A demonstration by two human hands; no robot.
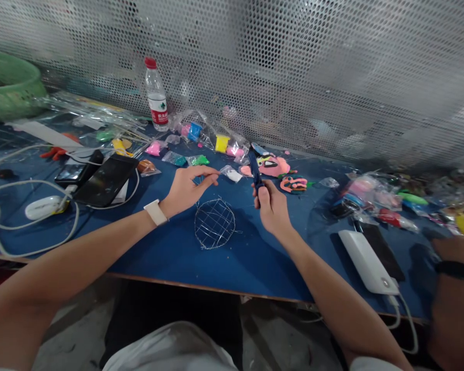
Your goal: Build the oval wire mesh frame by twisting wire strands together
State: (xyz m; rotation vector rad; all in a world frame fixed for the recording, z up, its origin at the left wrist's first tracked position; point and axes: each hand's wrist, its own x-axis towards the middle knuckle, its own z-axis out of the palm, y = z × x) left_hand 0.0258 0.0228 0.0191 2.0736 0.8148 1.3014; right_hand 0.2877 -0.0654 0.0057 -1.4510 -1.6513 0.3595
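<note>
**Inspector:** Position of the wire mesh?

**Observer:** The wire mesh (214, 224) lies on the blue table (170, 252), between the two hands and slightly nearer the person.

**Inspector:** Left hand?

**Observer:** The left hand (185, 188) is pinched closed, thumb and forefinger gripping a wire strand (212, 179) above the mesh. Whether the strand joins the mesh cannot be told.

**Inspector:** Right hand?

**Observer:** The right hand (272, 206) is clenched round a dark blue tool (255, 172), which points away from the person.

**Inspector:** Surroundings?

**Observer:** A pink clay figure (275, 166) lies just behind the tool. A water bottle (156, 95) stands upright by the perforated screen (332, 67). A black phone (106, 180) lies to the left and a white power bank (367, 260) to the right, near another person's arm (452, 278).
</note>
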